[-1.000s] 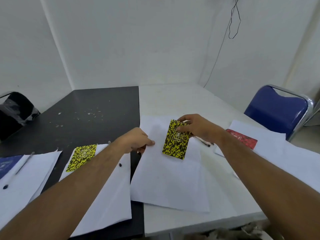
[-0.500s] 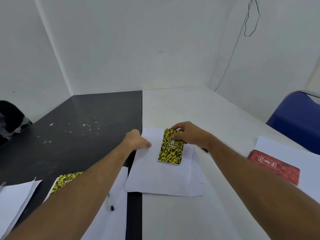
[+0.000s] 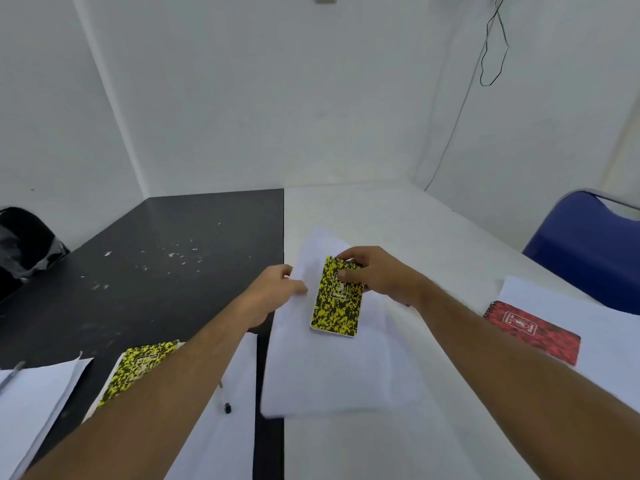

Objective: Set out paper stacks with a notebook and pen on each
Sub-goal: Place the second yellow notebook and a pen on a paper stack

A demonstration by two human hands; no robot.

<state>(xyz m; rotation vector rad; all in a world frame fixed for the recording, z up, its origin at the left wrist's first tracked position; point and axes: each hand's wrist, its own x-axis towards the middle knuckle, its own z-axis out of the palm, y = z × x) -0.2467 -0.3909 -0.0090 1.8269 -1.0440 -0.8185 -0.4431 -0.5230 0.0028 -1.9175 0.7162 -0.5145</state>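
A white paper stack (image 3: 332, 368) lies in the middle, across the seam between the black and white tables. On its far part rests a yellow-and-black speckled notebook (image 3: 336, 306). My right hand (image 3: 374, 271) grips the notebook's top edge. My left hand (image 3: 277, 289) pinches the stack's left edge. A second yellow notebook (image 3: 138, 365) lies on another paper stack (image 3: 221, 441) at the near left, partly hidden by my left forearm, with a pen tip (image 3: 227, 407) showing. A red notebook (image 3: 533, 330) sits on a paper stack (image 3: 606, 341) at the right.
A further paper stack (image 3: 31, 407) with a pen (image 3: 10, 375) lies at the far left. A blue chair (image 3: 588, 251) stands at the right, a black chair (image 3: 24, 244) at the left. White walls close off the tables' far side, with a cable (image 3: 491, 46) hanging.
Both hands have pushed the middle stack and its notebook a little farther from me. The view has shifted, and the pen seen by my right wrist is out of sight.
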